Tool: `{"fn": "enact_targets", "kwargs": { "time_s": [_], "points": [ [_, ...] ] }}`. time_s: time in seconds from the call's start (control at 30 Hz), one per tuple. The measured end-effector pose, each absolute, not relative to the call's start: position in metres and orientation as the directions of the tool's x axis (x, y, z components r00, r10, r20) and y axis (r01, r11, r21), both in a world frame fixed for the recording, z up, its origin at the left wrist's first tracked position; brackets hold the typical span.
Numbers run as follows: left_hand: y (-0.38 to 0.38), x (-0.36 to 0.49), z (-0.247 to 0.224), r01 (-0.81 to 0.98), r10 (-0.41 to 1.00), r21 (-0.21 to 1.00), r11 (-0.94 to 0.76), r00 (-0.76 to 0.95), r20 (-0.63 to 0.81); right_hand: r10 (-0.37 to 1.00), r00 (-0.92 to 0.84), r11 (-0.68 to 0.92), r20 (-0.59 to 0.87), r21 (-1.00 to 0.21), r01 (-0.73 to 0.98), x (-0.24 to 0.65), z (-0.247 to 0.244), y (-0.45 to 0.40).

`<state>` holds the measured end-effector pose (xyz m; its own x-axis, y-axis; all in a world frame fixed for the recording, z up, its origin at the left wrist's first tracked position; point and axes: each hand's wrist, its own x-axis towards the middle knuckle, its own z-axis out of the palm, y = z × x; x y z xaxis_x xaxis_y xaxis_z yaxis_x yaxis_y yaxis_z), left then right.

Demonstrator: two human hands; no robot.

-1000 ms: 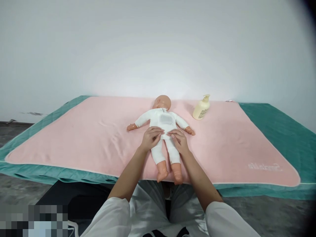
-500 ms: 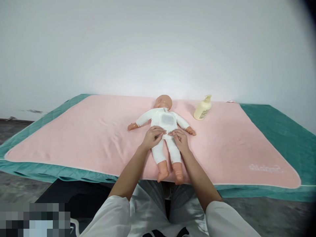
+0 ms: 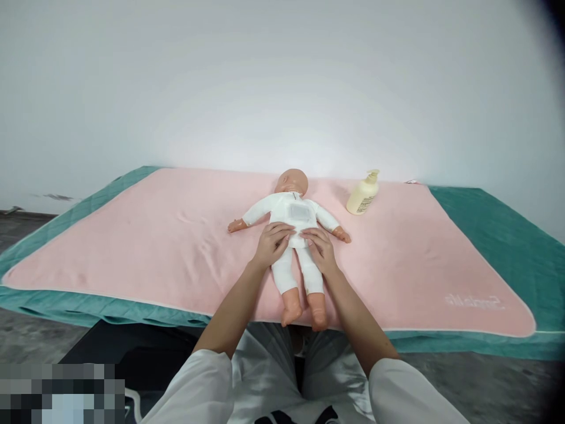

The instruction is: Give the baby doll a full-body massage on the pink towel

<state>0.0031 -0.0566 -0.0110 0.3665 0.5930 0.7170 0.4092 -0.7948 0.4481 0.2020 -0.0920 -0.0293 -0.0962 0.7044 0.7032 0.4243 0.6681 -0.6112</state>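
A baby doll (image 3: 286, 206) in white, with bare tan head, hands and feet, lies on the pink blanket with its feet toward me. A greyish rectangular patch (image 3: 299, 212) shows on its upper torso. My left hand (image 3: 272, 243) rests on the left side of the doll's lower torso, fingers stretched inward. Mirroring it on the right side, my right hand (image 3: 321, 247) has its fingers extended toward the middle. The two sets of fingertips almost meet, with a small gap between them. Both thumbs are partly hidden under the fingers.
A pale yellow pump bottle (image 3: 362, 194) stands right of the doll. The pink blanket (image 3: 145, 235) covers most of a green padded surface (image 3: 507, 235) against a white wall (image 3: 282, 82). Below the left front edge is a dark object (image 3: 101, 347); a blurred patch hides the lower left corner.
My fingers have straightened from a more bunched, pinching shape, and the fingertips sit slightly farther up the torso. The doll and bottle stay in place.
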Motion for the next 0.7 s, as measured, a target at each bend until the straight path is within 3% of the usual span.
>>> {"fn": "enact_targets", "kwargs": {
  "time_s": [0.37,0.7],
  "points": [
    [-0.0513,0.0039,-0.0149,0.383,0.605,0.475,-0.792,0.394,0.692,0.770,-0.031,0.590,0.637,-0.693,0.415,0.1996,-0.0294,-0.0870],
    [-0.0531,0.0037,-0.0153,0.397,0.607,0.470,-0.788,0.372,0.702,0.761,-0.052,0.604,0.647,-0.677,0.420,0.2001,-0.0297,-0.0881]
  ]
}}
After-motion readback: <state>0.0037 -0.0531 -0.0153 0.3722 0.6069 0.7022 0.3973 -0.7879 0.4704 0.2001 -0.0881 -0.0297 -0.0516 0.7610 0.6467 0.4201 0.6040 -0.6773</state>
